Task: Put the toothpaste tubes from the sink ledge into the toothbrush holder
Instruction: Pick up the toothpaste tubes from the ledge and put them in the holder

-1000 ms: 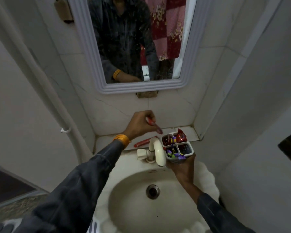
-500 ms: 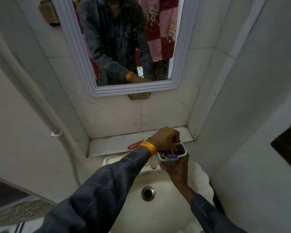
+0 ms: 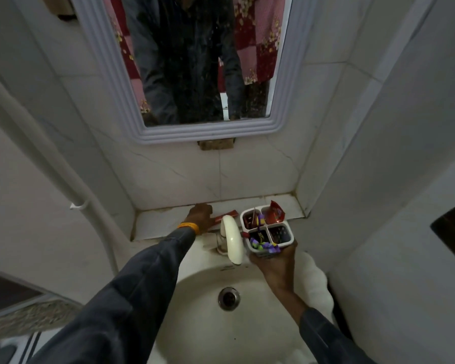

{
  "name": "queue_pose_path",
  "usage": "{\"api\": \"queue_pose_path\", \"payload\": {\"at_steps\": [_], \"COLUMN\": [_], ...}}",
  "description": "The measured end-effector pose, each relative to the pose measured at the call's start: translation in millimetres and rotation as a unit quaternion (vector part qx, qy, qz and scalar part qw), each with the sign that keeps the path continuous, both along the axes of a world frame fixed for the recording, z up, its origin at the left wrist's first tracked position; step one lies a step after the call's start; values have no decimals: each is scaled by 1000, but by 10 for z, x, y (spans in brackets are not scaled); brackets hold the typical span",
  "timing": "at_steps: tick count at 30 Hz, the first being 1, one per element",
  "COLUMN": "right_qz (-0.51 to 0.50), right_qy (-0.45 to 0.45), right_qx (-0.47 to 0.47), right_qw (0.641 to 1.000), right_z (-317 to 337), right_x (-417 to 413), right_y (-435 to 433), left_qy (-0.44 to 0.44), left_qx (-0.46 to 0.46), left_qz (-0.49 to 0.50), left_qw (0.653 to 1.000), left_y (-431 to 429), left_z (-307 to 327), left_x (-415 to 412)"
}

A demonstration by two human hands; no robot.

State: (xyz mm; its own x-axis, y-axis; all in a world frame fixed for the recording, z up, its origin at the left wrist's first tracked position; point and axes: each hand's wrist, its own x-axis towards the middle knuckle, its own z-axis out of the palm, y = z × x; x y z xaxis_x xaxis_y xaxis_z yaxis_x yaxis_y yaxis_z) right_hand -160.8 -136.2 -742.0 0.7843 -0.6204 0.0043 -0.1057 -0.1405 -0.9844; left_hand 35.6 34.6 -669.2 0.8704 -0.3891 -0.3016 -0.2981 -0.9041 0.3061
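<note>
Left hand down on the ledge, centre frame, fingers over the near end of a red tube; whether they have closed on it, cannot tell. Probably reaching for the last tube lying there.

Right hand cups the holder from below, right of the tap, likely kept close to shorten the carry. One red tube already stands in its far compartment.

White marble ledge, tiled corner, mirror upper centre, basin below.
</note>
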Motion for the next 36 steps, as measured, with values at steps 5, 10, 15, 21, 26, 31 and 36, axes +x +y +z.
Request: {"api": "queue_pose_path", "payload": {"at_steps": [5,10,15,21,26,31,36], "right_qz": [13,12,14,9,5,7,-11], "right_qy": [0,-6,-3,-3,-10,16,32], "right_qx": [2,-1,4,16,22,-32,-38], "right_qw": [1000,1000,1000,1000,1000,999,999], "right_z": [-20,-32,20,21,69,93,121], "right_x": [8,-2,-22,-33,-7,6,-24], "right_y": [10,-20,-9,8,41,20,76], "left_qy": [-56,-77,-72,-52,-47,-87,-106], "left_qx": [42,9,-207,-377,-312,-200,-187], "left_qz": [-48,-46,111,-16,-137,-208,-206], "left_qw": [996,996,969,924,939,954,955], "left_y": [-49,-89,-65,-265,-701,-971,-986], "left_z": [-270,-152,448,1217,1212,935,888], "left_x": [34,91,9,-420,-825,-960,-951]}}
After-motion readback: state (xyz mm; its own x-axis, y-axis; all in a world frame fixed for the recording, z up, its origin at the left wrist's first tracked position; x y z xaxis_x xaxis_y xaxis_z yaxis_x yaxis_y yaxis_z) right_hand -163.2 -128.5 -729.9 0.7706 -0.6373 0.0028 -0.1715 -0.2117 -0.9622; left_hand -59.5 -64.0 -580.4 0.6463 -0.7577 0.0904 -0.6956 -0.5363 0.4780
